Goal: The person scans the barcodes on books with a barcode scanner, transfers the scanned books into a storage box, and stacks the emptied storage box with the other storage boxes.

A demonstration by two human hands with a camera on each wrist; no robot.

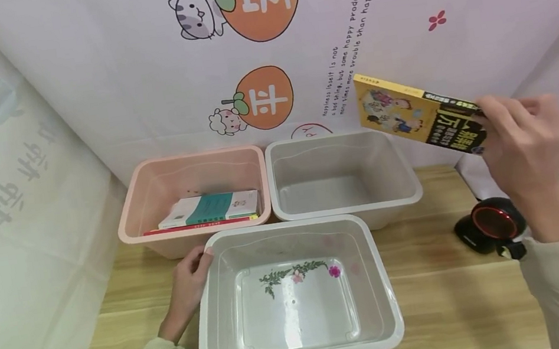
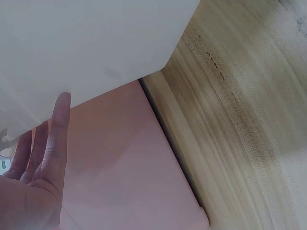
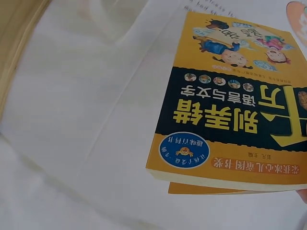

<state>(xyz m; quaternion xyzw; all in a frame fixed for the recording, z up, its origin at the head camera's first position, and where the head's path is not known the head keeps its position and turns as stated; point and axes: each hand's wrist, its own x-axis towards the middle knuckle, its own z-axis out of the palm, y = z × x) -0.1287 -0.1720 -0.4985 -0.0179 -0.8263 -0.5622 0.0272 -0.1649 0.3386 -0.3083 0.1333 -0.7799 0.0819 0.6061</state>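
My right hand (image 1: 527, 142) grips one end of a yellow and black book (image 1: 418, 113) and holds it in the air, right of the back grey bin. The book's illustrated cover (image 3: 230, 100) fills much of the right wrist view; that hand is mostly out of frame there. My left hand (image 1: 190, 285) holds the left rim of the front grey bin (image 1: 382, 279) near its back corner. In the left wrist view, fingers of the left hand (image 2: 38, 191) lie against that bin's pale outer wall (image 2: 105, 43). Flower prints show on the front bin's floor.
Behind stand a pink bin (image 1: 130, 219) with several books (image 1: 214, 207) lying in it, and a second grey bin (image 1: 410, 186) beside it. A black and red device (image 1: 493, 225) rests on the wooden table (image 1: 437, 307) at right. Printed white cloth (image 1: 140, 98) surrounds the table.
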